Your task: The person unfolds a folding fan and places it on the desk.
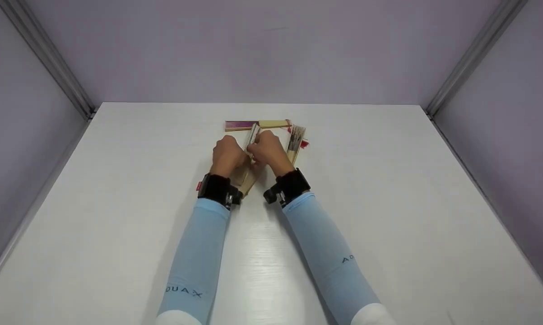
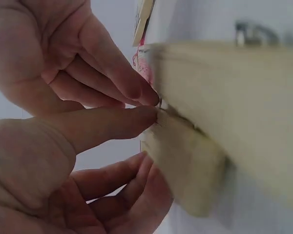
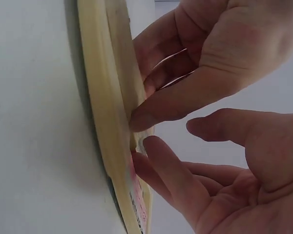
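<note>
Both hands, left hand [image 1: 226,155] and right hand [image 1: 267,150], pinch the folded fan [image 1: 248,159] on the desk [image 1: 388,203]; best spread its slats gently, evenly.

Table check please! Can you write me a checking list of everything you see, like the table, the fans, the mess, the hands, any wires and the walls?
Surface: white table, plain and flat.
Job's things: closed folding fan with pale wooden ribs, lying on the table between both hands.
Clutter: second closed fan with red trim to the right of the hands; third closed fan, purple and tan, lying crosswise behind them.
Hands: left hand and right hand both pinch the fan's ribs with thumb and fingertips; black wrist straps and light blue sleeves.
Cables: nothing seen.
Surroundings: lilac walls on three sides, metal strips in the corners.
</note>
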